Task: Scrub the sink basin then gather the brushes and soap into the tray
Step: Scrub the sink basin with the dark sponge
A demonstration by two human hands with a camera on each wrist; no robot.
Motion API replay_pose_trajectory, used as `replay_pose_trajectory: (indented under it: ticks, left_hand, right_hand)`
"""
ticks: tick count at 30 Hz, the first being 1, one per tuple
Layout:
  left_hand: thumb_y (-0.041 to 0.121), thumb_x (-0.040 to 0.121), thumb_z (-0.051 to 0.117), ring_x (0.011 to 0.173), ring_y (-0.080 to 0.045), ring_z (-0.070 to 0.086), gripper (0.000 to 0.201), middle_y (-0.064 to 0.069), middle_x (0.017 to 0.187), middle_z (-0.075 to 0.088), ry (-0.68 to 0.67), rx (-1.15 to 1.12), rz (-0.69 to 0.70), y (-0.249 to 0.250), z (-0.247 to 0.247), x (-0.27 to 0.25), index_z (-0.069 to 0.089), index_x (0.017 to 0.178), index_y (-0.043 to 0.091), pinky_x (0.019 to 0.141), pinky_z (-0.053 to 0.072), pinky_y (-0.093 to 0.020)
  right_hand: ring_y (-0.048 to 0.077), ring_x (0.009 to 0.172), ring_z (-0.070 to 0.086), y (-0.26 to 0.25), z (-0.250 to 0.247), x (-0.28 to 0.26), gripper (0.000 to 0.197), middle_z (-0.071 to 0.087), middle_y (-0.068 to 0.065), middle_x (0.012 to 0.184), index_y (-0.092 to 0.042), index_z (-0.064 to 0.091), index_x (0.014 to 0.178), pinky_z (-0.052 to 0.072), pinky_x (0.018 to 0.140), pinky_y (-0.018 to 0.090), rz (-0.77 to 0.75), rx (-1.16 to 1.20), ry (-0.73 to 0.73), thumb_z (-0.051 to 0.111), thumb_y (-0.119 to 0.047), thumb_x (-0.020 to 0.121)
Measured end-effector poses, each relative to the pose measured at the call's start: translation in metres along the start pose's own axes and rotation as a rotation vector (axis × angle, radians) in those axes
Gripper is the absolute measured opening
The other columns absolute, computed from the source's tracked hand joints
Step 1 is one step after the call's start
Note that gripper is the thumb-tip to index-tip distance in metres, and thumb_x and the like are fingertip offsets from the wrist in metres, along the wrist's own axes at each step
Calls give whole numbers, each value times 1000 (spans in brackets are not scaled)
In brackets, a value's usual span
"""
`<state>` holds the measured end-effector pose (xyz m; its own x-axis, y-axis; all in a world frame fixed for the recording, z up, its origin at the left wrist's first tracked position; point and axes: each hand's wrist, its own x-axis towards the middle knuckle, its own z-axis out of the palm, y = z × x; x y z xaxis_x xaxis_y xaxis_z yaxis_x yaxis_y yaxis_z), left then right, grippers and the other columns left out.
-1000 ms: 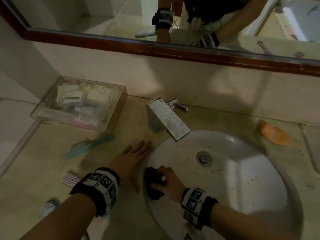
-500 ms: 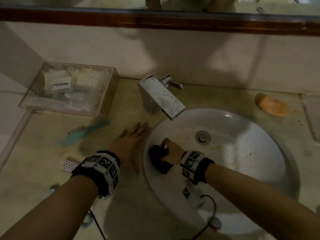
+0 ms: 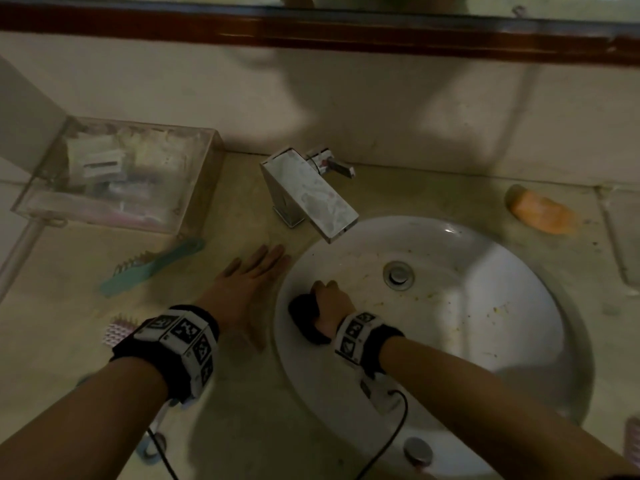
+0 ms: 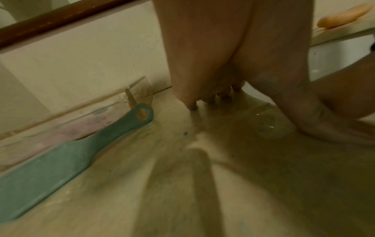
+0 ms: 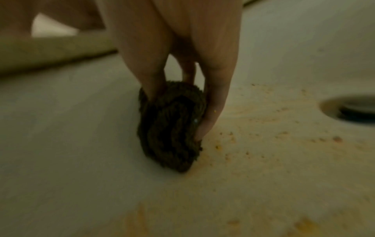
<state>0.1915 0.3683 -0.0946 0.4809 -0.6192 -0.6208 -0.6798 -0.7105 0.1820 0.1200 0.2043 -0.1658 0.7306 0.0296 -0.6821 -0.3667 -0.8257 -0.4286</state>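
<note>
My right hand (image 3: 329,303) grips a dark scrub pad (image 3: 306,318) (image 5: 172,126) and presses it against the left inner wall of the white sink basin (image 3: 502,323), beside yellow-brown grime (image 5: 253,128). My left hand (image 3: 249,282) lies flat, fingers straight, on the counter just left of the basin rim. A teal brush (image 3: 152,266) (image 4: 61,154) lies on the counter in front of the clear tray (image 3: 194,209). A pink-bristled brush (image 3: 117,329) peeks out beside my left wristband. An orange soap bar (image 3: 540,211) (image 4: 341,17) sits on the counter at the far right.
A chrome faucet (image 3: 308,195) juts over the basin's back left rim. The drain (image 3: 398,275) is at the basin's centre. The tray holds several small packets. A wall and a wood-framed mirror edge (image 3: 311,29) close the back. Another pink object (image 3: 632,438) shows at the right edge.
The head view has tilted down, so the mirror has slid up out of frame. My right hand has shifted the pad a little along the basin's left wall. The left hand stays flat.
</note>
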Motion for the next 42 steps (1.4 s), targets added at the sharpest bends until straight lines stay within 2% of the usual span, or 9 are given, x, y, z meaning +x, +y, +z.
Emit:
replay_pose_trajectory:
  ticks: [3,7,12,16,23,27,34,40,42]
  left_hand:
    - [57,50,83,134,-2,-26,143,21,140,-35,16,-14,-4,2,-1,-1,-28,137,32,120,-3,-41]
    - [57,52,82,132,-2,-26,142,20,139,-35,12,-2,-9,4,-3,-2,-28,138,30,120,-5,-41]
    - [59,51,82,133,-2,-27,142,21,139,-35,0,-3,-12,2,-1,1,-29,136,33,120,-4,-42]
    - [63,50,80,133,-2,-27,141,22,139,-36,-13,14,-17,1,-1,1,-32,132,37,120,-6,-39]
    - [63,48,80,134,-2,-26,142,23,139,-35,14,3,-3,-1,1,2,-31,132,36,120,-4,-41]
    - [61,49,81,135,-2,-25,141,21,141,-35,39,-6,4,0,2,0,-30,133,34,120,-4,-41]
    - [66,47,79,137,-3,-26,144,22,142,-34,40,12,4,-2,4,2,-22,143,34,120,-5,-40]
    - [65,46,80,137,-6,-26,143,18,142,-36,39,41,15,-4,6,3,-30,132,35,120,-4,-41]
    - [65,45,80,138,-6,-26,143,19,143,-35,45,27,21,-5,6,3,-29,133,36,120,-5,-41]
  right_hand:
    - [34,101,57,5,0,-26,40,54,22,116,-1,47,123,49,88,39,-134,113,-104,60,-19,90]
    - [24,88,50,5,30,-62,57,49,15,103,-4,50,115,38,73,32,-255,143,-208,54,-40,70]
    - [38,107,55,6,24,-24,52,36,20,132,-9,37,135,50,84,40,-129,24,-44,58,-9,88]
    - [38,103,54,5,5,-3,53,33,21,135,-11,33,138,51,83,41,-42,11,-25,57,-12,90]
    - [30,108,53,11,22,-53,42,52,20,121,-3,51,120,40,83,29,-361,109,-176,67,-22,86]
    - [26,96,51,-2,25,-27,31,50,20,120,-3,54,116,36,78,26,-227,259,103,57,-16,89]
    - [35,113,53,8,-20,27,47,49,21,127,0,45,123,41,79,31,253,738,396,65,-22,86]
    - [18,91,44,-19,6,-27,33,41,5,101,-12,38,94,34,73,26,-57,632,137,69,-16,82]
    - [19,91,44,-25,7,-23,33,40,6,102,-13,38,93,35,70,26,-47,628,186,69,-17,82]
